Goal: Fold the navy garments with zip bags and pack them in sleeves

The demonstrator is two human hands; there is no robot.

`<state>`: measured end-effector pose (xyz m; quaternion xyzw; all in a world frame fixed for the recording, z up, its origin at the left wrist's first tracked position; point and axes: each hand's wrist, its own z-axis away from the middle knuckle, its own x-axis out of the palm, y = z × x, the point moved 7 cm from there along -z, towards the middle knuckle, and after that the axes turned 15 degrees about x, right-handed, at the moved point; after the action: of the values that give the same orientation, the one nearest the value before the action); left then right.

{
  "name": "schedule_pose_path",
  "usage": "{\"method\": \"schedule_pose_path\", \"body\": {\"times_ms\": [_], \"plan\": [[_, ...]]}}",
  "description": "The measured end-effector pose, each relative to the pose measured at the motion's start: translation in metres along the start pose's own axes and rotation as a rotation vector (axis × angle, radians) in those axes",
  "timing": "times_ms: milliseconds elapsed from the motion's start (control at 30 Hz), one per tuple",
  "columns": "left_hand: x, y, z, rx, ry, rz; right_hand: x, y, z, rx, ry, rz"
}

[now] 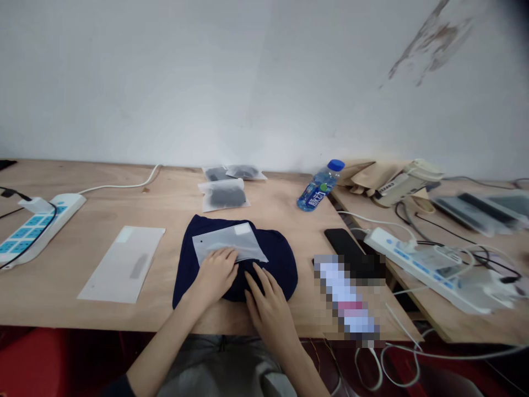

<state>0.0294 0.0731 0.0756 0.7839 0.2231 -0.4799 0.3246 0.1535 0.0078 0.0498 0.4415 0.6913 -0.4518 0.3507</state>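
Pressed flat and open on a frosted plastic bag (227,240), the left hand (217,273); spread open on soft navy fabric (281,270), the right hand (268,306); nothing gripped.

The navy garment (281,264) is soft matt cloth, and the frosted plastic bag (227,241) on it has a faint sheen. The surface (103,207) is smooth, pale plywood with visible grain. The water bottle (320,186) is glossy clear plastic, the power strip (41,226) glossy white plastic, and the crumpled bag (363,176) matt brown paper.
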Motion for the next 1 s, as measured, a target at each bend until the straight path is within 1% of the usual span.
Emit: {"method": "schedule_pose_path", "body": {"times_ms": [100,200,300,467,533,600,700,767,867,933,1000], "plan": [[0.01,-0.003,-0.005,0.007,0.016,0.007,0.007,0.002,0.0,0.014,0.008,-0.053],[0.014,-0.005,-0.003,-0.005,0.09,0.089,0.011,0.002,-0.002,0.012,0.037,-0.135],[0.016,-0.009,0.0,-0.036,0.15,0.187,0.011,-0.001,-0.004,-0.032,0.037,-0.178],[0.012,-0.014,0.001,-0.033,0.208,0.349,0.004,-0.011,-0.014,-0.193,0.014,-0.188],[0.01,-0.013,0.002,-0.015,0.224,0.392,0.004,-0.012,-0.022,-0.197,-0.012,-0.169],[0.01,-0.011,0.002,0.012,0.209,0.411,0.007,-0.011,-0.031,-0.147,-0.034,-0.12],[0.011,-0.007,0.004,0.04,0.176,0.35,0.009,-0.012,-0.038,-0.068,-0.053,-0.019],[0.007,-0.008,0.008,0.03,0.184,0.259,0.005,-0.015,-0.036,-0.059,-0.063,0.016],[0.0,-0.01,0.017,0.005,0.177,0.146,-0.012,-0.017,-0.025,-0.085,-0.067,-0.022],[-0.003,-0.01,0.024,0.006,0.135,0.11,-0.026,-0.015,-0.016,-0.101,-0.046,-0.075],[-0.003,-0.009,0.031,0.003,0.093,0.101,-0.033,-0.014,-0.008,-0.125,-0.04,-0.112]]}}
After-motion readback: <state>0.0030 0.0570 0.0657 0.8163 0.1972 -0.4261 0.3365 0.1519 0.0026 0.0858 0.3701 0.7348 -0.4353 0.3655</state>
